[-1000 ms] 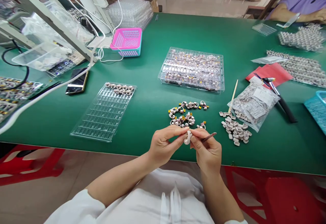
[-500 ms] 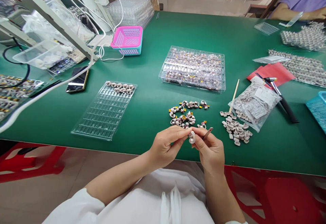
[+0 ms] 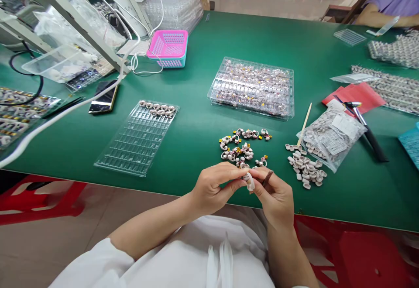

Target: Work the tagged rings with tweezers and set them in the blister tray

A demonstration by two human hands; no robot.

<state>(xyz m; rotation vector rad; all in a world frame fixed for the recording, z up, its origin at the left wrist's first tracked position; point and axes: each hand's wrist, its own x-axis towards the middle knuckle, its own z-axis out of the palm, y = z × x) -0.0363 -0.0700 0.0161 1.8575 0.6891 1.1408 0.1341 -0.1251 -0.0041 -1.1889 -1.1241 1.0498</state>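
Note:
My left hand (image 3: 214,186) and my right hand (image 3: 274,194) meet above the near edge of the green table (image 3: 196,135). Together they pinch a small white oval part (image 3: 250,181) between their fingertips. My right hand also carries a thin brown stick (image 3: 267,178) that points up and right. Just beyond my fingers lies a cluster of small ring parts with yellow tags (image 3: 243,146). To the right of it sits a heap of small white oval pieces (image 3: 305,169). A clear tray (image 3: 139,138) with one row of parts at its far end lies to the left.
A stack of filled clear trays (image 3: 252,87) lies mid-table, a pink basket (image 3: 168,47) behind it. A phone (image 3: 104,97) rests left, near white cables and a metal frame. A plastic bag of parts (image 3: 332,136), a wooden stick, a black tool and red paper lie right. Another person's arm (image 3: 376,15) rests far right.
The white part between my fingers has turned and dropped slightly. The brown stick has swung from pointing right to more upright. The view shifted a little right.

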